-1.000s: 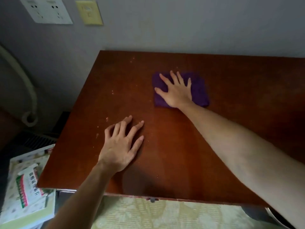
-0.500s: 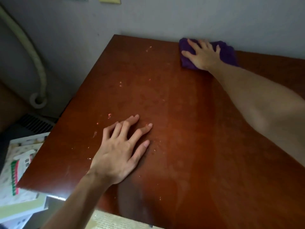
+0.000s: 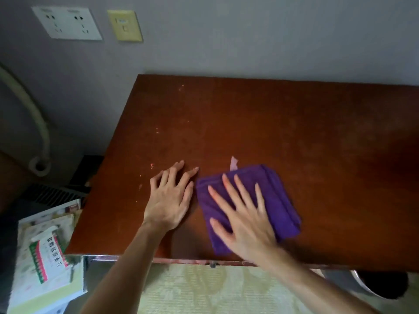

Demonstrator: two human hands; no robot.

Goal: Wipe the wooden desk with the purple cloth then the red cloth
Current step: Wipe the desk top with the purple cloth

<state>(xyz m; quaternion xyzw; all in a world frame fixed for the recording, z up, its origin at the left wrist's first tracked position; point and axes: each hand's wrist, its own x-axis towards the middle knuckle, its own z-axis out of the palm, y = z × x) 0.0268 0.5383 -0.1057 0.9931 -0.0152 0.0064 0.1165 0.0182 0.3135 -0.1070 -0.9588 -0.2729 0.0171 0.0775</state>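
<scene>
At the far left, around 8 o'clock from the desk's centre, a stack of books (image 3: 45, 264) lies below the desk's left edge, the top one with a green, red and white label. Above it, at about 10 o'clock, a pale hose (image 3: 34, 114) curves down the wall to a ring-shaped end. Higher on the wall, at 11 o'clock, sit a white socket plate (image 3: 66, 23) and, just right of it, a yellow plate (image 3: 124, 25).

The desk (image 3: 283, 123) is dark reddish wood with small pale specks scattered over its left half. The left hand (image 3: 169, 200) lies flat and open on the wood near the front edge, fingers spread, holding nothing. Just beside it, at its 3 o'clock, the folded purple cloth (image 3: 278, 200) lies on the desk, its left edge nearly touching the left hand's fingertips. The right hand (image 3: 244, 220) presses flat and open on the cloth, fingers spread toward 11 o'clock, covering its lower left part. A small pale tag (image 3: 233, 163) pokes out at the cloth's far edge, at 12 o'clock.

Below the desk's front edge, at 6 o'clock, is a pale green patterned surface (image 3: 204, 291).
</scene>
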